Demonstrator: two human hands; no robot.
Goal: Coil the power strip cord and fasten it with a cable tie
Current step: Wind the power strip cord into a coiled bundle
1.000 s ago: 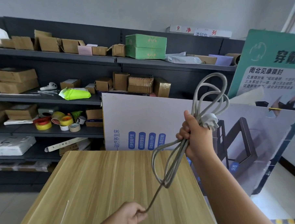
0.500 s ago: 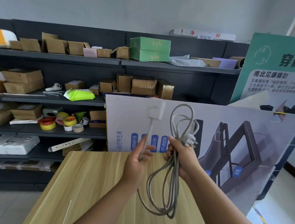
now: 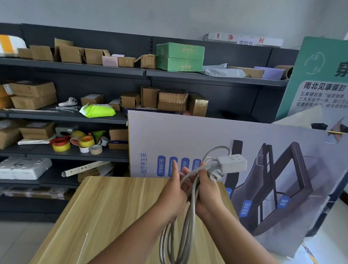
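The grey cord hangs in several long loops above the wooden table. My right hand is closed around the top of the loops, with the white plug sticking out beside its fingers. The white power strip body juts out to the right just above that hand. My left hand presses against the loops from the left, fingers partly spread and lying on the cord. A thin white cable tie lies flat on the table near its front left.
Dark shelves behind the table hold cardboard boxes, tape rolls and more loose white ties. A large printed board leans against the table's far edge, and a green poster stands at the right.
My left hand has brought the power strip body over to the right hand's bundle and let go of it. Both hands have come lower and now meet on the loops.
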